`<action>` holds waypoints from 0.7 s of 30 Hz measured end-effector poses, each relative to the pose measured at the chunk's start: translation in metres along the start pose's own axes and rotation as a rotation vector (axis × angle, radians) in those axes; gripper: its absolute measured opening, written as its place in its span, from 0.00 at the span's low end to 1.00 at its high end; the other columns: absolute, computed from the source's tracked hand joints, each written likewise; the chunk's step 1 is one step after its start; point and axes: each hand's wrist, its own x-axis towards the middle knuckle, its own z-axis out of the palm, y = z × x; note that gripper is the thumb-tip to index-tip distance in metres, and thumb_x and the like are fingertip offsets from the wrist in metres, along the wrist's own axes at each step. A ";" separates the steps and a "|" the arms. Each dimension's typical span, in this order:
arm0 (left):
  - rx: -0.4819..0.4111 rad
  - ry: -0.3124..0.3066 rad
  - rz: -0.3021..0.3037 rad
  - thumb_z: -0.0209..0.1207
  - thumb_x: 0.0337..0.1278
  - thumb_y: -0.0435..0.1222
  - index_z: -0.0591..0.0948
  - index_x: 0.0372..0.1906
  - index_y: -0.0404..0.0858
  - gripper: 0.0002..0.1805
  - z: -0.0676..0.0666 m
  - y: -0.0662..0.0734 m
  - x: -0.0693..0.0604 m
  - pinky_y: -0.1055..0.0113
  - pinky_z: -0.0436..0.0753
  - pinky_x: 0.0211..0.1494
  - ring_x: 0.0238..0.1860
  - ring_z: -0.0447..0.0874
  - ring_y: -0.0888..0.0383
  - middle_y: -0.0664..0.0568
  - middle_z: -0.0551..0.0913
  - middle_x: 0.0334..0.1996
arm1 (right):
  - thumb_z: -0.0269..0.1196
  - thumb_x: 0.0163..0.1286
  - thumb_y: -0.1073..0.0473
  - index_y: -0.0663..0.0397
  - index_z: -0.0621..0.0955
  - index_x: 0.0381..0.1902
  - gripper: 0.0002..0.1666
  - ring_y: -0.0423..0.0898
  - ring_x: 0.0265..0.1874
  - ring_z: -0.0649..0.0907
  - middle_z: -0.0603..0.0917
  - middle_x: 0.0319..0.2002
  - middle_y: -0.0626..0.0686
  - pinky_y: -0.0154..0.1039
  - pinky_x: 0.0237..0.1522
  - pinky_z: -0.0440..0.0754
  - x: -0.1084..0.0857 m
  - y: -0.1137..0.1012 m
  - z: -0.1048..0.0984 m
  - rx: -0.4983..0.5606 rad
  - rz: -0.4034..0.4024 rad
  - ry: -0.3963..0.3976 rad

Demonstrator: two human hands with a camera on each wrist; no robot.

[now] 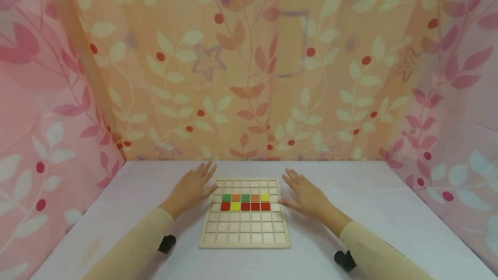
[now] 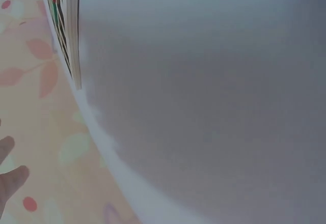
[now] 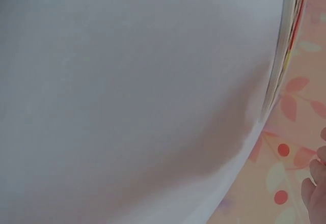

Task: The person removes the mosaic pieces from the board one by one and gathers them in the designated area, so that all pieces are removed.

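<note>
A square wooden grid board (image 1: 245, 239) lies on the table between my two hands. Two rows of coloured square tiles fill part of its upper middle. The farther row has green, orange and yellow tiles (image 1: 265, 197); the nearer one has red tiles (image 1: 255, 206) and one yellow. My left hand (image 1: 191, 189) is by the board's left edge, fingers spread and holding nothing. On the other side, my right hand (image 1: 307, 195) has its fingers extended toward the right edge, also holding nothing. Each wrist view shows only some fingertips and the board's edge (image 2: 73, 35).
A white cloth covers the table (image 1: 128, 189). Behind it hangs an orange curtain (image 1: 249, 77) with leaf patterns, and pink patterned cloth (image 1: 31, 98) stands at both sides. A black wrist device (image 1: 167, 244) sits under each forearm.
</note>
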 end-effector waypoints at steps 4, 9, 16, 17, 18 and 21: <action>-0.007 -0.008 -0.010 0.55 0.69 0.51 0.58 0.77 0.34 0.41 0.004 0.002 -0.004 0.41 0.66 0.72 0.75 0.59 0.37 0.38 0.58 0.77 | 0.57 0.68 0.32 0.59 0.64 0.74 0.49 0.59 0.76 0.61 0.60 0.77 0.59 0.56 0.74 0.62 0.001 -0.008 -0.001 0.050 0.045 -0.045; -0.123 -0.018 -0.096 0.58 0.66 0.50 0.54 0.78 0.35 0.44 0.002 0.003 -0.004 0.43 0.65 0.73 0.76 0.57 0.38 0.39 0.55 0.78 | 0.58 0.67 0.31 0.55 0.62 0.76 0.50 0.57 0.76 0.61 0.58 0.78 0.56 0.58 0.71 0.66 0.003 -0.016 -0.003 0.122 0.122 -0.090; -0.281 0.032 -0.194 0.61 0.65 0.48 0.55 0.77 0.30 0.45 -0.003 0.007 -0.004 0.43 0.61 0.75 0.76 0.55 0.37 0.35 0.54 0.77 | 0.66 0.66 0.41 0.56 0.62 0.76 0.49 0.59 0.76 0.61 0.57 0.78 0.55 0.59 0.72 0.62 0.006 -0.016 -0.001 0.367 0.199 -0.057; -0.298 0.040 -0.203 0.61 0.65 0.47 0.55 0.76 0.29 0.45 -0.004 0.008 -0.004 0.43 0.61 0.75 0.76 0.56 0.37 0.34 0.55 0.77 | 0.66 0.65 0.42 0.56 0.62 0.76 0.48 0.59 0.76 0.61 0.58 0.78 0.56 0.60 0.72 0.62 0.007 -0.016 -0.001 0.386 0.195 -0.047; -0.320 0.046 -0.215 0.61 0.65 0.47 0.56 0.76 0.28 0.44 -0.004 0.009 -0.004 0.43 0.61 0.75 0.76 0.56 0.36 0.34 0.55 0.76 | 0.67 0.65 0.43 0.57 0.63 0.76 0.48 0.60 0.75 0.61 0.58 0.78 0.56 0.60 0.72 0.62 0.007 -0.016 -0.001 0.409 0.192 -0.039; -0.407 0.042 -0.259 0.61 0.65 0.47 0.57 0.75 0.27 0.44 -0.004 0.011 -0.003 0.43 0.60 0.75 0.75 0.56 0.35 0.32 0.57 0.75 | 0.68 0.64 0.45 0.58 0.64 0.75 0.47 0.61 0.75 0.62 0.60 0.77 0.58 0.60 0.71 0.63 0.008 -0.015 0.001 0.449 0.185 -0.021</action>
